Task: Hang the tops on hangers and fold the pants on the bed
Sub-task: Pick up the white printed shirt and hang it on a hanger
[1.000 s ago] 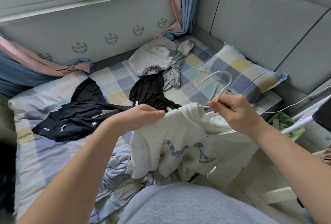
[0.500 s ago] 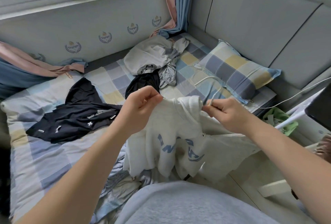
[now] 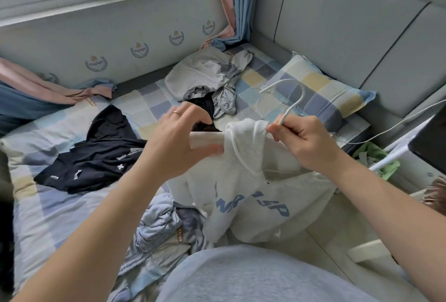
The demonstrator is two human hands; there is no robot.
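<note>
Clothing (image 3: 96,161) lies unsorted over the checked bed (image 3: 43,217), dark at left, grey farther off, so most work remains, while near right the white hoodie (image 3: 253,181) sits half on its hanger (image 3: 293,99), right hand (image 3: 304,142) pinching the hook's neck, left hand (image 3: 173,142) curled loosely round the bare arm.

Hoodie (image 3: 253,181): soft, matt white fleece cloth. Hanger (image 3: 286,114): smooth white plastic, by its look. Bedsheet (image 3: 60,205): matt checked woven cloth.

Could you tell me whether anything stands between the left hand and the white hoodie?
Nothing visible does: the left hand lies directly against the white hoodie beside its collar, while the right hand pinches the hanger.
</note>
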